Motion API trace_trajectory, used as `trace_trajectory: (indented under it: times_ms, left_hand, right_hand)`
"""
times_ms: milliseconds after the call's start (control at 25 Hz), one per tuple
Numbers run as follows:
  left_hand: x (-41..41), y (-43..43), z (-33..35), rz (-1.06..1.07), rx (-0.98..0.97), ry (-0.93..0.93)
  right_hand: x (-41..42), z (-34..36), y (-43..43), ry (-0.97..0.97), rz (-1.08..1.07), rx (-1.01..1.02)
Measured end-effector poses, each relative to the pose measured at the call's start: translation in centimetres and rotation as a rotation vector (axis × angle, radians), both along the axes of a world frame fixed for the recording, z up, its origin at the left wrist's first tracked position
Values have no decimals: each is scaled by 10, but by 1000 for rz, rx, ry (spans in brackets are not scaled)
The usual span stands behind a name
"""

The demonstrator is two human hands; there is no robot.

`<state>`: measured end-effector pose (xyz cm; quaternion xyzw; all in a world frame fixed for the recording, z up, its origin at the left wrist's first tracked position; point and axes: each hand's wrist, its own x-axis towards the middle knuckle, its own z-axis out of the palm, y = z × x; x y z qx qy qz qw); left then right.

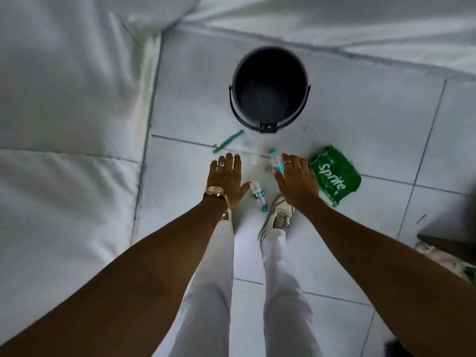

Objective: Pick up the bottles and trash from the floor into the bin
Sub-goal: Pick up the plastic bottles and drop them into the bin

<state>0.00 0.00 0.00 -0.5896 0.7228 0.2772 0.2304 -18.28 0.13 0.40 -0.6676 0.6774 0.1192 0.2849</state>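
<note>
A dark round bin [304, 73] stands on the white tiled floor ahead of me, with nothing visible inside. Between my hands lies a small clear bottle [258, 195] with a teal label. A second small bottle [275, 160] lies further ahead, partly behind my right hand. A green Sprite wrapper [336, 176] lies to the right. A green strip [228, 142] and clear crumpled plastic [246, 148] lie ahead of my left hand. My left hand [228, 180] and right hand [297, 182] hover palm-down above the floor, fingers spread, holding nothing.
White bedding [67, 119] fills the left side and another white sheet [334, 19] runs across the top. My legs in white trousers and a white shoe [277, 221] are below the hands. A dark object [445, 240] sits at the right edge.
</note>
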Motion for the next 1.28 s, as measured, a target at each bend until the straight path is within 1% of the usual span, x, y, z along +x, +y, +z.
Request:
trace_trajectory:
  times_ms: [40, 120, 160, 240, 320, 360, 400, 480, 600, 720, 800, 880, 1000, 1040, 1120, 1160, 1200, 1240, 1280]
  left_hand:
    - [-6, 6, -29, 50, 76, -23]
    - [-20, 17, -91, 230, 176, 15]
    - [-31, 22, -114, 359, 273, 17]
    - [-56, 33, -177, 682, 488, 18]
    - [-80, 41, -237, 991, 618, 9]
    - [-87, 45, -257, 1080, 652, 2]
    - [-94, 48, -275, 1125, 664, -2]
    - [-105, 52, -305, 1121, 609, -5]
    - [-110, 58, -334, 1114, 510, 16]
    - [-107, 57, -328, 1034, 483, 99]
    - [-98, 47, -304, 971, 439, 176]
    - [-85, 25, -265, 908, 333, 228]
    - [-63, -23, -187, 772, 187, 329]
    - [-56, -42, -158, 726, 94, 369]
    - [-44, -82, -110, 602, -193, 405]
    - [-41, -102, -95, 534, -323, 395]
    - [-41, -126, -88, 471, -404, 363]
    - [-42, -151, -87, 411, -424, 313]
    - [-46, -177, -93, 353, -395, 262]
  right_hand:
    - [-1, -31, 5, 18, -35, 67]
    - [-4, -92, 8, 26, -142, 129]
    - [-6, -113, 8, 31, -186, 168]
    - [-5, -172, 12, 31, -293, 194]
    - [-7, -226, 10, 51, -362, 226]
    - [-6, -245, 8, 58, -401, 229]
    - [-6, -262, 3, 70, -445, 238]
    - [-3, -292, -3, 108, -470, 224]
    - [1, -327, -10, 146, -411, 193]
    - [0, -342, -21, 146, -429, 160]
    - [-2, -337, -26, 85, -424, 152]
    - [-10, -319, -27, -23, -473, 114]
    - [-20, -271, -25, -225, -693, -73]
    - [-20, -252, -25, -293, -773, -142]
    - [-18, -212, -29, -379, -890, -288]
    - [-17, -194, -32, -407, -920, -355]
    - [-15, -176, -39, -437, -931, -412]
    - [-12, -159, -48, -469, -932, -461]
    - [-9, -144, -58, -499, -932, -508]
